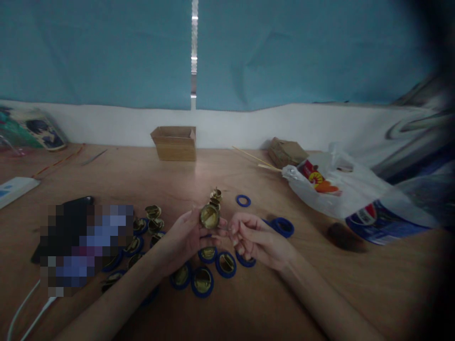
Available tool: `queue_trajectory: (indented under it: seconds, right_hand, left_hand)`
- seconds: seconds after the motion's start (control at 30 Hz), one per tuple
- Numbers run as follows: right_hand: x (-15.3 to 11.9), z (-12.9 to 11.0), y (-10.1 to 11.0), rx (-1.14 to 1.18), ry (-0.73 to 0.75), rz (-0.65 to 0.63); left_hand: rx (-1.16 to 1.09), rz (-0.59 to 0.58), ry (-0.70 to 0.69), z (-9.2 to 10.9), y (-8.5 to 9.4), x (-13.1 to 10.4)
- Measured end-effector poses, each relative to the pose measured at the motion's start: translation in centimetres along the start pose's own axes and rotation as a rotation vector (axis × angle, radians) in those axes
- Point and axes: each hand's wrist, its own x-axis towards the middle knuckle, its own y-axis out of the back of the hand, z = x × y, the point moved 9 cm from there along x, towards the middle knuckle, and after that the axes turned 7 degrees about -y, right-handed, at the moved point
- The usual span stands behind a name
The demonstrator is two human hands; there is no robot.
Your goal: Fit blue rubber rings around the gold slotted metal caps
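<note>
My left hand holds a round gold-coloured metal disc upright between thumb and fingers. Close on its right, my right hand is closed in a pinch; whatever lies between its fingertips is too small to make out. Just beyond the held disc lie a few more gold metal pieces. Below my hands are several gold discs set in blue rings, some partly hidden by my right hand. A bare blue ring lies farther back.
An open cardboard box stands by the wall. On the right are a plastic bag with packets and a blue package. A dark phone-like device with white cables, partly pixelated, lies left, near more gold pieces.
</note>
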Motion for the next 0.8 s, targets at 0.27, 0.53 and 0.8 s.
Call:
queue_trajectory:
  seconds: [0.27, 0.53, 0.8]
  right_hand:
    - [-0.02, -0.71, 0.88, 0.009, 0.048, 0.089]
    - [0.17, -0.87, 0.57, -0.088, 0.086, 0.108]
    - [0.04, -0.45, 0.96, -0.192, 0.014, 0.179]
  left_hand:
    - [0.12, 0.066, -0.069, 0.6, 0.52, -0.04]
    - [0.318, 0.026, -0.048, 0.62, -0.06, -0.1]
    - [0.428, 0.013, -0.016, -0.01, 0.15, -0.19]
